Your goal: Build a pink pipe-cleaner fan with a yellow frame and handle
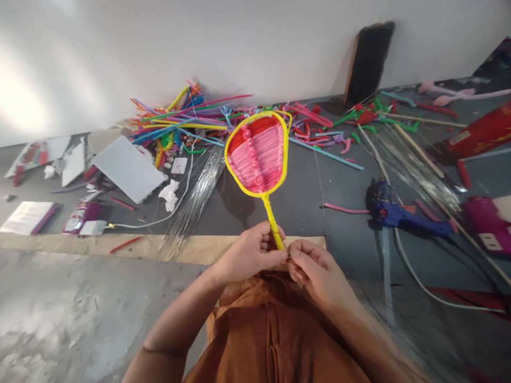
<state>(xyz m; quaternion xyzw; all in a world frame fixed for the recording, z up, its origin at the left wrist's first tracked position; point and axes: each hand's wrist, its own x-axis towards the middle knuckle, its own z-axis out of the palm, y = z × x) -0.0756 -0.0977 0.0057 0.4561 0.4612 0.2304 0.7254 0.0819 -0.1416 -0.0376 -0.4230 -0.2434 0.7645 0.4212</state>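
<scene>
A paddle-shaped pipe cleaner craft [268, 146] stands upright in front of me. Its head has a yellow rim filled with pink and red pipe cleaners, and a row of pink beads runs down the middle. My left hand [255, 250] is closed around the lower part of its yellow wrapped handle [271, 218]. Close beside the handle's bottom end, my right hand [313, 266] is pinched shut, its fingertips almost meeting the left thumb. What the right fingers hold is too small to make out.
A heap of coloured pipe cleaners [179, 119] lies along the wall. To the right are a blue glue gun [399, 213], its cord and a red cylinder [481, 130]. A phone [369, 64] leans on the wall. Clear strands [199, 191] and a white card [128, 169] lie left.
</scene>
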